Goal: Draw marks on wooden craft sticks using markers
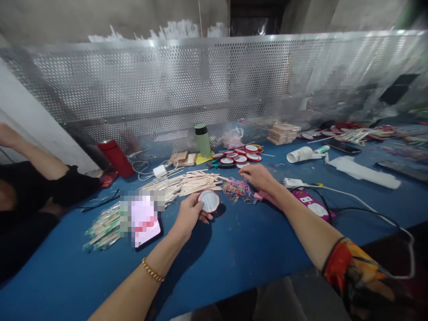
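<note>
Head view, logged left to right.

- Far left, 9 o'clock: another person's arm [31, 162] in a black sleeve rests at the end of the blue table [240, 249].
- Red flask [116, 157] at 11 o'clock of a phone [146, 221]. The phone's screen is blurred, so nothing on it can be read. Packets of thin sticks [102, 227] lie just beside the phone at its 9 o'clock.
- Left hand [189, 215]: thumb and fingers pinch a disc [209, 200] by its edge. The disc is round, with a white face and a red rim. It is tilted up off the table, at the centre of the frame. No writing can be made out on it.
- Pile of flat wooden sticks [197, 182] at 12 o'clock of the disc, with a green bottle [203, 140] behind it.
- Heap of coloured rubber bands [236, 189] at 3 o'clock of the disc.
- Right hand [258, 176]: palm down, fingers loosely stretched and clasping nothing. The fingertips are near a cluster of matching discs [241, 156] at its 11 o'clock.
- Pink power strip [312, 203] at 4 o'clock of the right hand.
- Bare blue table lies at 6 o'clock of both hands, up to the near edge. A perforated metal screen [234, 80] closes off the far edge.
</note>
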Demonstrator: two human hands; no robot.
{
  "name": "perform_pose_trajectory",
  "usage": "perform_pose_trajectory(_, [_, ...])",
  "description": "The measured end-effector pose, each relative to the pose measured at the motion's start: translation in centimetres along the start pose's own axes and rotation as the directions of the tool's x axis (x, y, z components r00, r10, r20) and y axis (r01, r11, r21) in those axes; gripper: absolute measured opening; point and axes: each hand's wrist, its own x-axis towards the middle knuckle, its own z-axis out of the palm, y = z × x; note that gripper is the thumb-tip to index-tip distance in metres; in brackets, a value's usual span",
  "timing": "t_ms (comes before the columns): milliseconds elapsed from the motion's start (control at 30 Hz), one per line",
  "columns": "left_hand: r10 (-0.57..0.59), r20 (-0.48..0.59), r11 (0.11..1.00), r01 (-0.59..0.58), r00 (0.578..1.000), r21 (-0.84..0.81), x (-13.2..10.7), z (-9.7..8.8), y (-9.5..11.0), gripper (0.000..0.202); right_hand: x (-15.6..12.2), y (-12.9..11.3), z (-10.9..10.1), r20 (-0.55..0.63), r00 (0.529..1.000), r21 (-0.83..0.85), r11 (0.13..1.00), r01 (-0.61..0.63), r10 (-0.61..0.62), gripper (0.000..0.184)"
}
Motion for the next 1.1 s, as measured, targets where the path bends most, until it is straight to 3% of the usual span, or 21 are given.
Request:
perform_pose_trajectory(233, [-0.013,-0.014,1.0,0.013,1.0,0.022,-0.2,0.2,0.3,0.028,0.3,0.0,0.1,0.169,0.984,-0.12,0.992,-0.028,0.048,0.025])
perform_pose_trajectory(433, [-0.007,-0.01,1.0,0.007,1.0,0.027,-0.2,0.3,0.4,0.027,0.3,-0.6,0.8,0.202,0.976,-0.179,0.983,-0.046,0.083,0.02])
perform_pose_trajectory(733, [-0.022,-0.02,0.999,0.023,1.0,0.04,-0.3,0.3,0.3,0.026,0.6,0.2,1.2,0.088,0.993,-0.155,0.986,-0.068,0.082,0.017])
perform_pose_trajectory(800, [-0.03,-0.023,0.999,0.031,0.999,0.042,-0.2,0.4,0.3,0.026,0.8,0.3,1.2,-0.006,0.999,-0.044,0.998,-0.053,0.053,0.015])
perform_pose_trajectory(867, [-0.029,-0.028,0.999,0.03,0.999,0.044,-0.2,0.5,0.4,0.028,0.8,0.2,1.0,-0.066,0.996,0.182,0.982,-0.04,0.053,0.011])
perform_pose_trajectory(933, [-0.028,-0.032,0.999,0.029,0.999,0.04,-0.3,0.5,0.4,0.029,0.7,0.0,0.8,-0.042,0.995,0.462,0.885,-0.058,0.087,0.011])
perform_pose_trajectory(1000, [-0.028,-0.029,0.999,0.029,0.999,0.037,-0.3,0.5,0.5,0.029,0.3,-0.4,0.5,0.032,0.993,0.692,0.714,-0.106,0.117,0.015])
perform_pose_trajectory(1100, [-0.018,-0.016,0.999,0.019,1.0,0.036,-0.4,0.5,0.5,0.028,-0.2,-1.3,0.3,0.162,0.98,0.864,0.464,-0.198,0.116,0.027])
